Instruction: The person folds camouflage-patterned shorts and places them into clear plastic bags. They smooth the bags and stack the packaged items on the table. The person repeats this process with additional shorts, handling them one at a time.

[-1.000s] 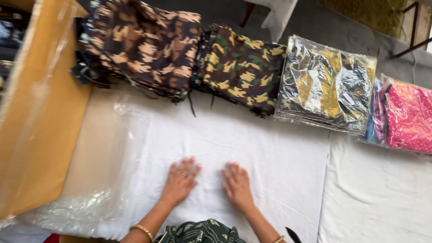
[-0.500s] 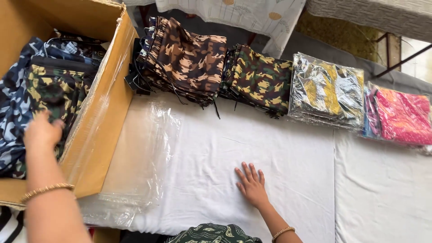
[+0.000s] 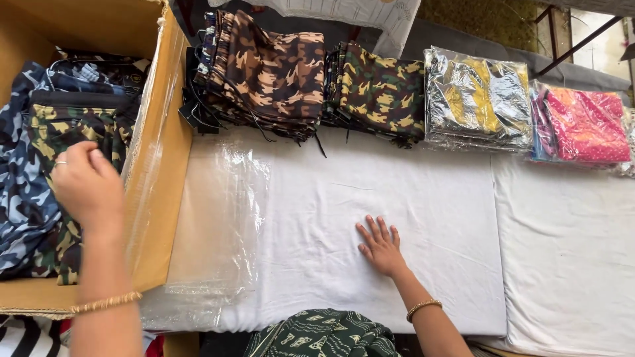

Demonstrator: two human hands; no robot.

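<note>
1. Wide bare stretch of white counter [image 3: 317, 218] at centre, bounded on the left by the box [image 3: 159, 165] wall, at the back by the row of stacks; a seam on the right where a second white pad begins.
2. Clear plastic sheet [image 3: 221, 218] spread flat just beside the box, reaching the near counter edge.
3. Four stacks along the back: one brown camo stack [image 3: 271, 73], one green camo stack [image 3: 380, 89], one bagged yellow-grey stack [image 3: 476, 99], one bagged pink stack [image 3: 585, 125].
4. One box, with camo garments [image 3: 49, 132] inside, blue and yellow-green.
5. Two hands: left hand [image 3: 83, 185] down in the box, over the yellow-green garment, fingers curled; grasp hidden from this angle, cannot tell.
6. Right hand [image 3: 380, 246] released, flat on the bare counter, fingers spread, well apart from the box and garments.
</note>
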